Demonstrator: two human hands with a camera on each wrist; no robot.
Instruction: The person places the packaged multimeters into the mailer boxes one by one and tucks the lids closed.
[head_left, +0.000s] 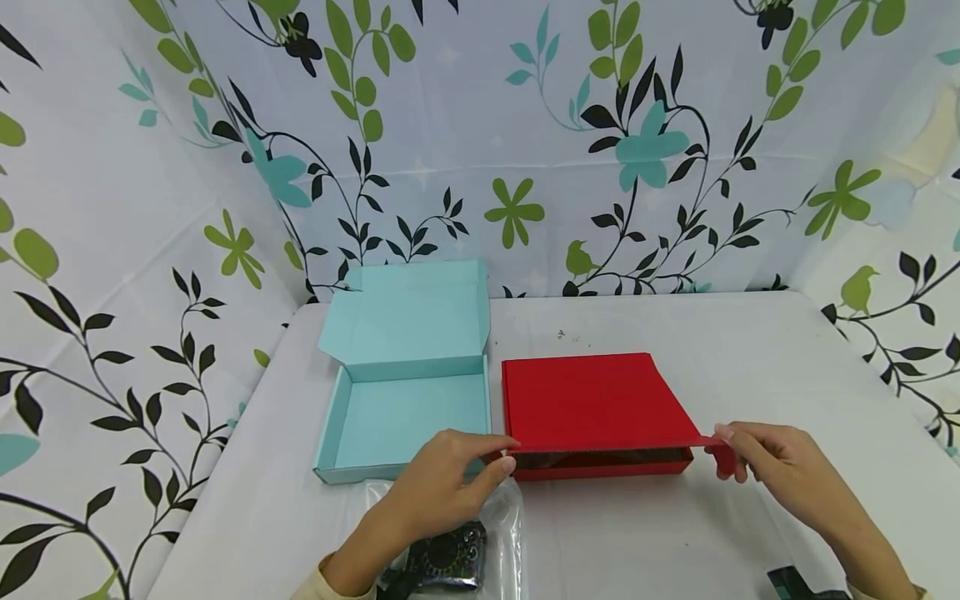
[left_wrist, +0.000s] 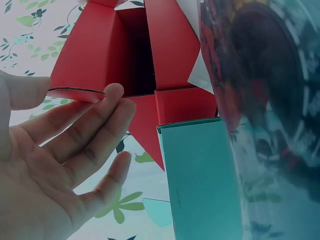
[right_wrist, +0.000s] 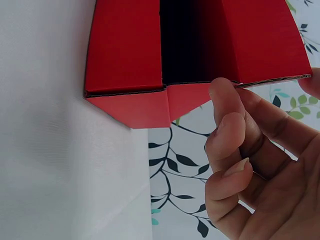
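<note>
A red box (head_left: pixel 592 404) lies on the table with its lid slightly raised and a dark gap along its front. My left hand (head_left: pixel 447 483) pinches the lid's front left corner between thumb and fingers; in the left wrist view, the left hand (left_wrist: pixel 65 145) has the red flap (left_wrist: pixel 82 60) at its fingertips. At the front right corner my right hand (head_left: pixel 780 471) grips the lid's side tab. In the right wrist view, the right hand (right_wrist: pixel 265 150) holds the edge of the red lid (right_wrist: pixel 270 40), its other fingers curled below. The box's inside is dark.
An open light blue box (head_left: pixel 416 417) stands left of the red one, lid leaning back. A clear plastic bag (head_left: pixel 502 533) with a dark packet (head_left: pixel 447 557) lies in front. A black object (head_left: pixel 798 583) is at the lower right. Patterned cloth hangs behind.
</note>
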